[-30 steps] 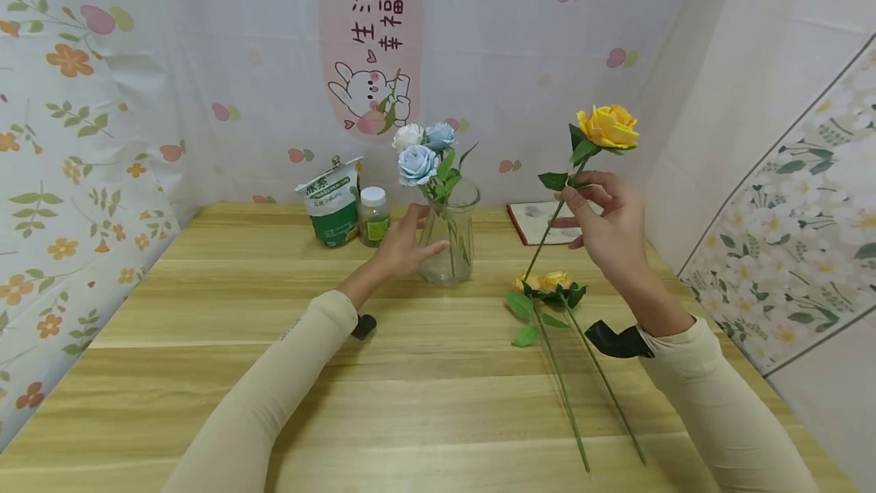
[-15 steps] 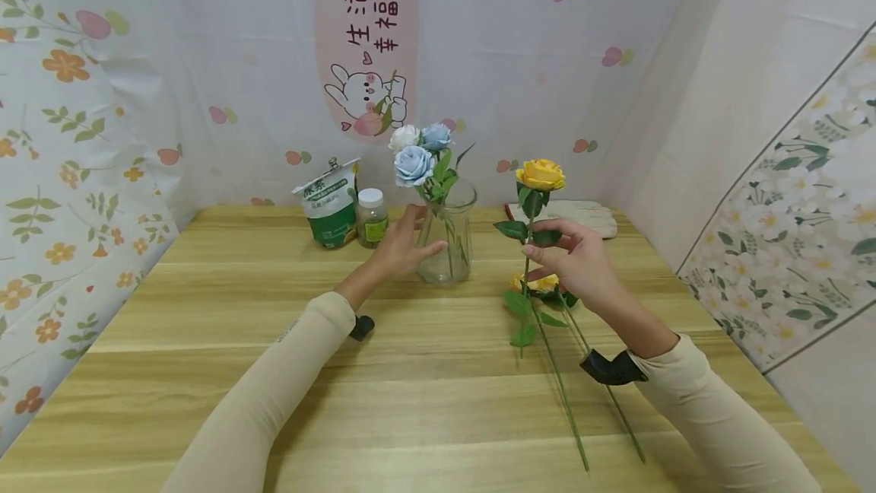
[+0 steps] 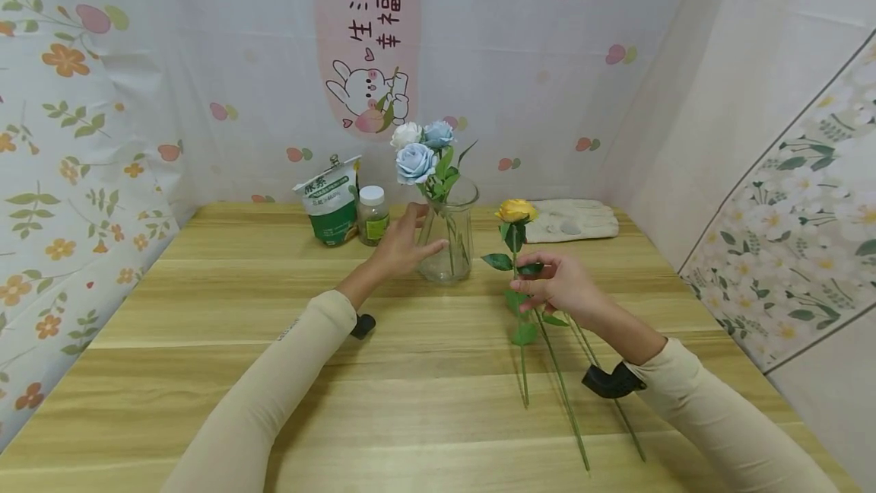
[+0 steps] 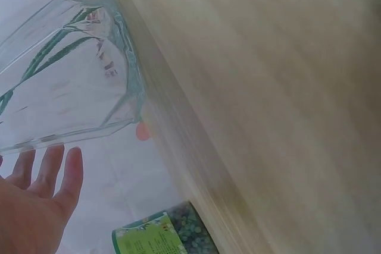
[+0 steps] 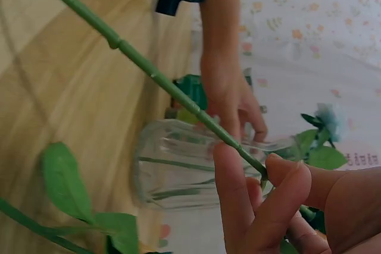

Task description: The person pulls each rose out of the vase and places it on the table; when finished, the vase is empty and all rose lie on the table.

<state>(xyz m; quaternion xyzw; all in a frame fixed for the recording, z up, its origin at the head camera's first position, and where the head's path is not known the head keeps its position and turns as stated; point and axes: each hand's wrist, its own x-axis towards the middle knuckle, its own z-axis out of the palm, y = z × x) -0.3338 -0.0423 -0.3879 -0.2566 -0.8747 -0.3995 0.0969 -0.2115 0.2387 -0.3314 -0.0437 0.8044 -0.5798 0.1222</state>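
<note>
Between the thumb and fingers of my right hand (image 3: pixel 564 287) is the stem of a yellow rose (image 3: pixel 516 211), pinched below its upper leaves. The bloom points up and the green stem (image 5: pixel 158 77) slants down across the right wrist view. My left hand (image 3: pixel 399 248) rests at the left side of a clear glass vase (image 3: pixel 460 249), thumb in front, fingers reaching out straight. Fingertips meet the vase's edge in the left wrist view. Blue roses (image 3: pixel 416 164) and a white rose (image 3: pixel 407 135) stand in the vase. More rose stems (image 3: pixel 564 402) lie on the table, their blooms hidden behind my right hand.
A green and white pouch (image 3: pixel 333 208) and a white-lidded jar (image 3: pixel 373 221) stand left of the vase. A pale work glove (image 3: pixel 573 219) lies at the back right of the wooden table (image 3: pixel 411 417). Patterned cloth (image 3: pixel 260 74) hangs behind.
My right hand has moved down and left with the yellow rose, from high over the right side to low above the lying stems. The left hand and vase stay put.
</note>
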